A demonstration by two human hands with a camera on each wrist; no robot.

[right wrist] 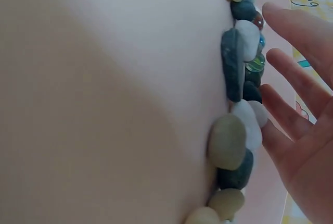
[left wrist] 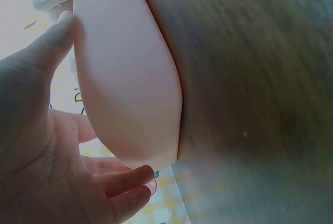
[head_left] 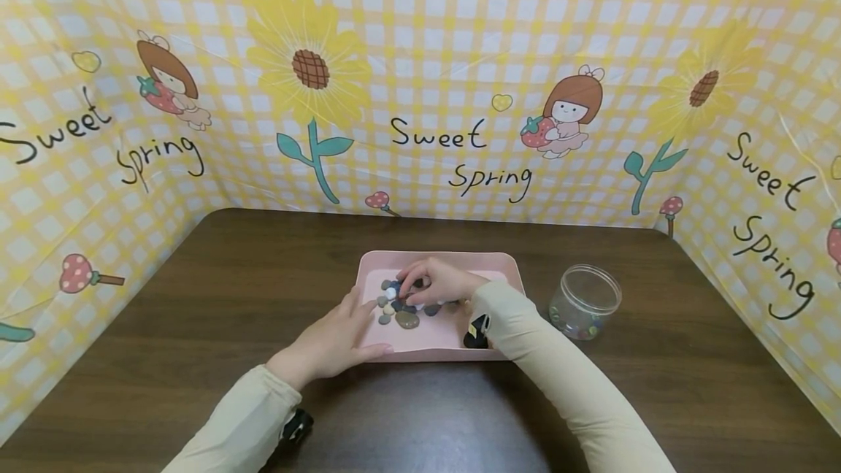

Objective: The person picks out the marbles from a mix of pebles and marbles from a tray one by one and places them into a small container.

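A shallow pink tray (head_left: 453,355) holds a heap of smooth pebbles (head_left: 407,320), with a few glass marbles (right wrist: 255,64) among the stones in the right wrist view. At the tray's front left corner, my left hand (head_left: 331,338) holds the rim, its thumb over the front edge and its other fingers along the left side. My right hand (head_left: 440,282) reaches over the heap with bent, separated fingers. In the right wrist view, the fingers (right wrist: 291,101) are spread beside the stones, one tip touching or very near a small white pebble (right wrist: 258,113); no pinch shows.
A clear round jar (head_left: 585,301) without a lid stands right of the tray, with some colourful marbles at its bottom. The brown wooden table (head_left: 276,254) is bounded by a yellow checked cloth (head_left: 420,64) at the back and sides.
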